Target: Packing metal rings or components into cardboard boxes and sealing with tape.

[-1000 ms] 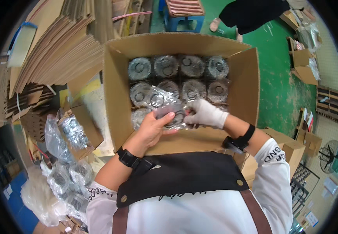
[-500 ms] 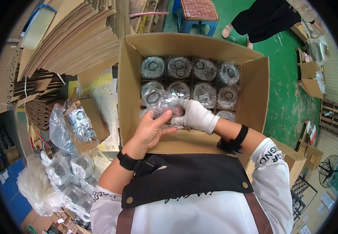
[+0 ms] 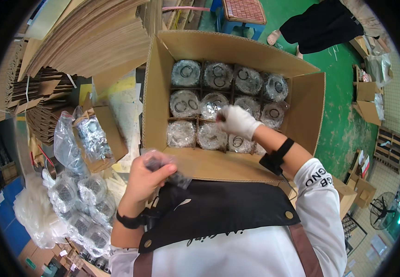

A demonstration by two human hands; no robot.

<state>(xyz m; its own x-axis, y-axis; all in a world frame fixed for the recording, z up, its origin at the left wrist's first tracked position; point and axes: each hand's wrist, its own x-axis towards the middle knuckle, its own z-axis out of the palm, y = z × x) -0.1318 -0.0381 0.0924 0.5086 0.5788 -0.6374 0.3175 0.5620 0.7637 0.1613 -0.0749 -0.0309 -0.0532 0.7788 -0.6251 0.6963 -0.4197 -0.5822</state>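
Note:
My bare left hand [image 3: 146, 177] is closed round a small clear plastic bag [image 3: 181, 179] with dark contents, at the box's near left corner. My right hand [image 3: 240, 124], in a white glove, is over the middle of the open cardboard box [image 3: 218, 164], fingers pinched together. What they pinch, if anything, cannot be made out. Bubble-wrapped round items [image 3: 186, 73] fill the box's divided cells in rows. Black rings [image 3: 219, 76] lie on top of many of them. Beneath the right hand and wrist, some wrapped items are partly hidden.
To the left, a small open carton [image 3: 109, 127] holds shiny plastic packets, with more bubble-wrapped items [image 3: 91, 189] nearer me. Stacked flat cardboard [image 3: 89, 41] rises at the far left. Beyond the box are a blue stool [image 3: 241, 14] and another person's legs [image 3: 297, 48] on the green floor.
My hands have parted. The left moved toward me and leftward with the plastic bag; the right moved away over the box's middle. The wrapped items in the near row have come into sight.

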